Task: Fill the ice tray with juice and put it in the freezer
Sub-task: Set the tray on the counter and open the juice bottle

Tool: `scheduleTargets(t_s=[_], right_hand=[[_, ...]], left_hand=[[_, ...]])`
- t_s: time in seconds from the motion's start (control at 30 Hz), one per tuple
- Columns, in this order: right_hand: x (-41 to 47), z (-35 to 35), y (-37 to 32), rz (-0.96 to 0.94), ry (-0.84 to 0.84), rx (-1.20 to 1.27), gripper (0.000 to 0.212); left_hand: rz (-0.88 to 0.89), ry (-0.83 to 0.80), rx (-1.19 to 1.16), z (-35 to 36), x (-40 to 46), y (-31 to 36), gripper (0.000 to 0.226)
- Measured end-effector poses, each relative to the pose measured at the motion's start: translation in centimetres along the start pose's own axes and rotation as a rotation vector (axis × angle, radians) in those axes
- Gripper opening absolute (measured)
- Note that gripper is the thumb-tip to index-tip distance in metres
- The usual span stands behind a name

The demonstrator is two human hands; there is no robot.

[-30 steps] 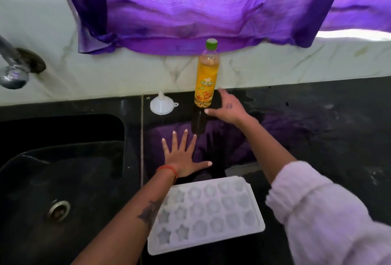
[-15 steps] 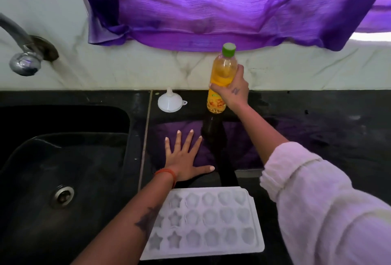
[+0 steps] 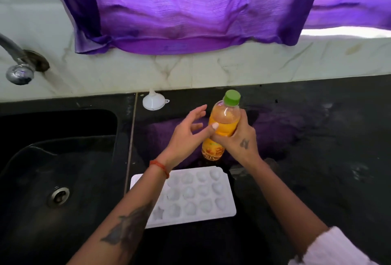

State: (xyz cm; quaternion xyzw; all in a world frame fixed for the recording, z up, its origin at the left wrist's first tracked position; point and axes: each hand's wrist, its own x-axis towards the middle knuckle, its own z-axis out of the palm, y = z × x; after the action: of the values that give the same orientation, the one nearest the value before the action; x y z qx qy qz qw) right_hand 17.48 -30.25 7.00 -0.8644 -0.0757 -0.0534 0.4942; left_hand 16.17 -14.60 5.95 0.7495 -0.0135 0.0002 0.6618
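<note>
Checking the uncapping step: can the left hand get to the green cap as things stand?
Probably yes. The left hand is open beside the bottle, which the right hand grips around the middle. The cap sticks out above both hands with nothing over it, so the way looks free.

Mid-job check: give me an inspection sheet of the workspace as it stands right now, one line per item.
Surface: black counter, glossy, with pale smears at right.
Job's things: juice bottle with green cap on; white ice tray flat on the counter, moulds look empty; white funnel upside down by the wall.
Clutter: nothing seen.
Grippers: right hand grips the bottle; left hand beside it, fingers spread, holding nothing.
Cables: nothing seen.
Surroundings: black sink and tap at left; purple curtain above.
</note>
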Motion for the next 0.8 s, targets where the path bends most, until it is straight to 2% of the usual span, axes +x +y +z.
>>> scheduleTargets(t_s=[0.1, 0.27, 0.33, 0.4, 0.47, 0.57, 0.63, 0.7, 0.8], right_hand=[[-0.2, -0.1, -0.5, -0.019, -0.094, -0.037, 0.074], [1.7, -2.8, -1.3, 0.090, -0.412, -0.114, 0.074], [2.7, -4.9, -2.6, 0.093, -0.350, -0.135, 0.063], [3.3, -6.6, -4.9, -0.033, -0.164, -0.112, 0.044], [3.7, -7.0, -7.6, -0.190, -0.074, -0.221, 0.042], [4.3, -6.0, -10.1, -0.314, -0.129, -0.670, 0.056], [4.7, -5.1, -10.5, -0.385, -0.206, -0.874, 0.051], [4.9, -4.6, -10.3, -0.481, -0.249, -0.938, 0.042], [5.1, -4.7, -9.6, -0.629, -0.269, -0.903, 0.037]], left_hand=[[0.032, -0.061, 0.009, 0.9, -0.2, 1.4, 0.057], [-0.023, -0.064, 0.070, 0.8, -0.3, 2.5, 0.055], [-0.008, -0.053, 0.097, 0.9, -0.4, 3.1, 0.060], [0.033, 0.005, 0.140, 1.1, -0.3, 3.7, 0.076], [0.053, 0.067, 0.195, 1.6, -0.1, 4.2, 0.090], [0.093, 0.126, 0.332, 2.9, 0.2, 4.2, 0.082], [0.152, 0.182, 0.378, 3.5, 0.2, 3.8, 0.066], [0.187, 0.213, 0.381, 3.5, 0.2, 3.4, 0.053], [0.198, 0.201, 0.389, 3.2, 0.4, 3.0, 0.052]])
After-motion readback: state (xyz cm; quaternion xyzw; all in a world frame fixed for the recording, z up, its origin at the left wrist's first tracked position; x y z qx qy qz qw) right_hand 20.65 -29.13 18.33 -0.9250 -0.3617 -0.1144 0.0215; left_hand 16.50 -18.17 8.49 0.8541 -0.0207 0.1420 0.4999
